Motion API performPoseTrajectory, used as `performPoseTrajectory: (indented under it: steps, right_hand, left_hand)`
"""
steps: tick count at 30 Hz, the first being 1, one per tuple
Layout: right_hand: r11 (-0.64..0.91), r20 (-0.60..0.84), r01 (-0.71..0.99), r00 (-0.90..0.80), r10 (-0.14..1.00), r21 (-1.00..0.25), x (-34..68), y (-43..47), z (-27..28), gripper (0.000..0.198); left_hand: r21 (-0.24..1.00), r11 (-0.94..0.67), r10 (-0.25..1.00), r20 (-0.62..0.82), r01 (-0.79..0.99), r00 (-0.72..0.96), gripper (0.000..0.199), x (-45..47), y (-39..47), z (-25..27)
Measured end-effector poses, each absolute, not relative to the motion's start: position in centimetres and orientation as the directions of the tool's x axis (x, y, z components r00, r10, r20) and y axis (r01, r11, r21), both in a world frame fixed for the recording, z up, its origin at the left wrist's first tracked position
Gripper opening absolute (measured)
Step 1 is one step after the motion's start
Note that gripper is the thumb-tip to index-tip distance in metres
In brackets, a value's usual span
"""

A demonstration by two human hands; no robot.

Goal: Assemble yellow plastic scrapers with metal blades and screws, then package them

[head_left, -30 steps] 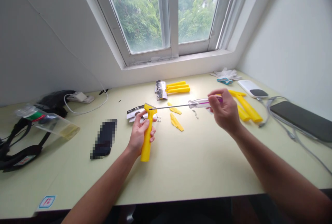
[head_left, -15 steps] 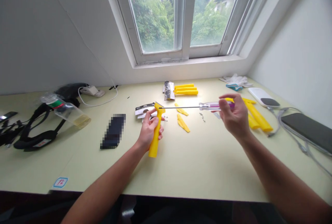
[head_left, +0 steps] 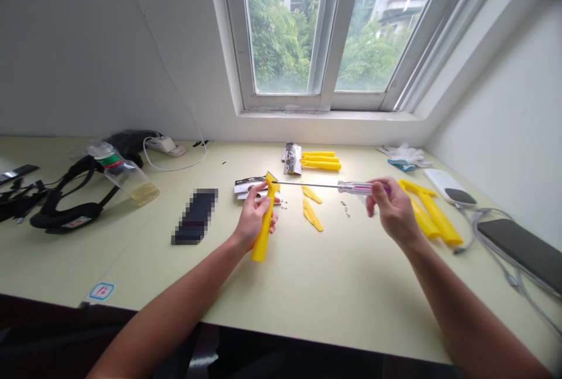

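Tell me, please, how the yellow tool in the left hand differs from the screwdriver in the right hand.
Colour: the yellow tool is opaque yellow; the screwdriver has a see-through handle with some purple.
Thickness: the yellow tool has a thick handle; the screwdriver has a long, thin shaft.
Pose: in the picture, the yellow tool runs steeply, slightly tilted; the screwdriver lies nearly level.
Shared: both are hand-held.

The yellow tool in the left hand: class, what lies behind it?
Behind the yellow tool and left hand, black-and-white packaging shows in part, with small pieces to its right. Whatever the hand and tool cover cannot be seen.
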State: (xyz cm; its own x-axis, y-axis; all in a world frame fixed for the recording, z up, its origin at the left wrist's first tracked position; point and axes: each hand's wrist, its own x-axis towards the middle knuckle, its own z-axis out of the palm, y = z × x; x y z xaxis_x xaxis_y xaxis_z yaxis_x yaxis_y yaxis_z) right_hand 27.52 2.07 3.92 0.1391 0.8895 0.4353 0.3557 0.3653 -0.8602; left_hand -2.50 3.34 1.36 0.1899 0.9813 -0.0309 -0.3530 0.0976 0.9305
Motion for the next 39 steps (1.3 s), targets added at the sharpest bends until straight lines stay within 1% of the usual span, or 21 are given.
performPoseTrajectory:
  steps: [3, 6, 7, 10, 13, 16, 19, 23, 24, 26, 28, 29, 30, 31, 33, 35, 37, 39]
  right_hand:
    - [0.433, 0.484, 0.309, 0.108, 0.869, -0.847, 27.3, 2.0, 3.9, 0.049]
    - [0.392, 0.472, 0.343, 0.193, 0.86, -0.854, 27.1, 1.9, 4.1, 0.035]
    - [0.386, 0.469, 0.346, 0.198, 0.861, -0.855, 27.0, 1.8, 4.2, 0.035]
    - [0.424, 0.484, 0.314, 0.146, 0.863, -0.85, 26.9, 1.6, 4.4, 0.048]
    - [0.417, 0.488, 0.319, 0.185, 0.853, -0.851, 27.0, 1.4, 4.5, 0.037]
    - [0.435, 0.485, 0.28, 0.143, 0.863, -0.856, 27.0, 1.5, 4.4, 0.044]
    - [0.439, 0.488, 0.255, 0.179, 0.854, -0.861, 26.9, 1.6, 4.3, 0.036]
    - [0.441, 0.479, 0.223, 0.163, 0.862, -0.869, 27.0, 1.8, 4.0, 0.042]
    - [0.433, 0.474, 0.225, 0.186, 0.86, -0.873, 27.1, 1.9, 4.0, 0.037]
    - [0.416, 0.452, 0.177, 0.308, 0.837, -0.892, 27.3, 2.2, 3.9, 0.031]
    - [0.401, 0.391, 0.06, 0.394, 0.832, -0.914, 27.4, 2.4, 3.7, 0.033]
    - [0.387, 0.362, 0.013, 0.39, 0.847, -0.922, 27.3, 2.4, 3.6, 0.034]
    - [0.364, 0.341, 0.001, 0.351, 0.872, -0.932, 27.1, 2.4, 3.5, 0.034]
    - [0.337, 0.329, 0.023, 0.289, 0.899, -0.941, 26.7, 2.3, 3.2, 0.033]
    - [0.29, 0.306, 0.126, 0.138, 0.942, -0.949, 25.6, 1.9, 2.5, 0.031]
    - [0.259, 0.261, 0.249, -0.027, 0.965, -0.933, 24.0, 1.3, 1.5, 0.03]
    - [0.272, 0.222, 0.383, -0.17, 0.96, -0.883, 22.4, 0.7, 0.4, 0.029]
    - [0.324, 0.202, 0.516, -0.279, 0.939, -0.793, 21.1, 0.2, -0.6, 0.024]
  left_hand:
    - [0.926, 0.102, 0.982, -0.035, -0.364, 0.187, 0.046, -2.4, 3.3, 1.2]
    - [0.927, 0.111, 0.98, -0.043, -0.358, 0.192, 0.045, -2.3, 3.3, 1.1]
    - [0.929, 0.111, 0.981, -0.044, -0.354, 0.191, 0.044, -2.3, 3.2, 1.0]
    - [0.932, 0.111, 0.98, -0.045, -0.346, 0.192, 0.043, -2.2, 3.2, 0.9]
    - [0.934, 0.105, 0.98, -0.039, -0.341, 0.195, 0.043, -2.2, 3.3, 0.9]
    - [0.934, 0.104, 0.981, -0.041, -0.341, 0.187, 0.045, -2.3, 3.4, 0.9]
    - [0.936, 0.11, 0.978, -0.043, -0.335, 0.202, 0.045, -2.3, 3.4, 0.8]
    - [0.928, 0.128, 0.978, -0.058, -0.351, 0.202, 0.045, -2.1, 3.3, 0.8]
    - [0.924, 0.132, 0.978, -0.061, -0.36, 0.202, 0.045, -2.1, 3.2, 1.0]
    - [0.915, 0.116, 0.983, -0.049, -0.386, 0.18, 0.047, -2.2, 3.3, 1.4]
    - [0.904, 0.05, 0.995, -0.01, -0.424, 0.097, 0.049, -2.6, 3.5, 2.0]
    - [0.897, 0.007, 0.999, 0.012, -0.442, 0.041, 0.05, -2.9, 3.7, 2.3]
    - [0.889, -0.035, 0.999, 0.033, -0.456, -0.014, 0.051, -3.3, 3.9, 2.6]
    - [0.882, -0.073, 0.997, 0.05, -0.466, -0.061, 0.051, -3.6, 4.1, 2.8]
    - [0.868, -0.124, 0.99, 0.077, -0.481, -0.115, 0.052, -4.3, 4.5, 3.1]
    - [0.859, -0.147, 0.987, 0.095, -0.491, -0.129, 0.053, -4.6, 4.7, 3.3]
    - [0.856, -0.153, 0.987, 0.108, -0.494, -0.119, 0.053, -4.5, 4.5, 3.3]
    - [0.859, -0.141, 0.99, 0.11, -0.493, -0.092, 0.052, -4.2, 4.2, 3.3]
